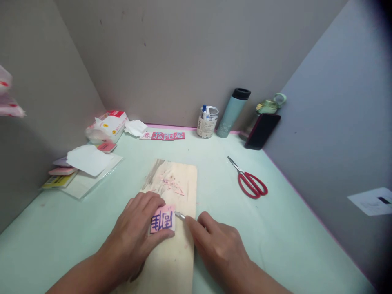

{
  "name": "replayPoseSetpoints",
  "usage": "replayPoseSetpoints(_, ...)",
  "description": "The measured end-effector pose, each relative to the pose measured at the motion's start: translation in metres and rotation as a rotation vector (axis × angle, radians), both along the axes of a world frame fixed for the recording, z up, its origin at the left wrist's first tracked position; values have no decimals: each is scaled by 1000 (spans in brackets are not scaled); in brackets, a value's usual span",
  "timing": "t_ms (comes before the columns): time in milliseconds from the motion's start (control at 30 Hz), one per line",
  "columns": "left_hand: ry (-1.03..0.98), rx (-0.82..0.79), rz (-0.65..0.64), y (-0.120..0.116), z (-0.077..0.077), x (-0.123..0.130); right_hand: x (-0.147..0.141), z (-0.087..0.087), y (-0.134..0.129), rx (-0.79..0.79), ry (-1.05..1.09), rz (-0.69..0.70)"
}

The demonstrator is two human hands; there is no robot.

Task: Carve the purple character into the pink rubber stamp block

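Note:
A small pink carving block [163, 219] with a character drawn in purple lies on a pale wooden board [180, 257]. My left hand [139, 222] grips it between thumb and fingers, pinning it to the wood. A craft knife [180, 215] is held like a pen in my right hand [219, 241]; its silver tip points left and meets the block's upper right edge. Most of the handle is hidden by my fingers. Pink shavings [171, 185] are scattered on the board beyond my hands.
Red-handled scissors [251, 183] lie open at the right. Along the back stand a pen jar [207, 121], a teal flask [233, 112], a green-lidded bottle [266, 107] and a leaning phone [262, 131]. Pink character blocks [163, 136], a tissue pack [107, 125] and papers [88, 160] lie leftward.

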State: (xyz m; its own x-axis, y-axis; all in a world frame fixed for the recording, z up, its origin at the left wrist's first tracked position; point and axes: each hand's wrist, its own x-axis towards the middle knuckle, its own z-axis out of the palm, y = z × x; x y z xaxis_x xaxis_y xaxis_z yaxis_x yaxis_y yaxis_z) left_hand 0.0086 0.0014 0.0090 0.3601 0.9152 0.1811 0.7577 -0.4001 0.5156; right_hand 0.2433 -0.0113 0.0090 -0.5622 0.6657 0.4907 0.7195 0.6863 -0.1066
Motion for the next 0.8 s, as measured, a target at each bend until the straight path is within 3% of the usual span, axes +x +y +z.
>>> replayPoseSetpoints(167, -24, -2, -6, 1, -1, -1, 0, 4, 1, 164, -53, 36)
replayPoseSetpoints(333, -15, -42, -18, 1, 1, -2, 0, 4, -1, 166, -56, 60)
replayPoseSetpoints(400, -20, -51, -25, 1, 2, -2, 2, 2, 1, 85, -15, 26)
replayPoseSetpoints(600, -51, -68, -33, 0, 4, -4, 12, 3, 13, -475, 209, 42)
replayPoseSetpoints(800, -113, -126, -104, -2, 2, -21, 15, 5, 17, -510, 239, 43)
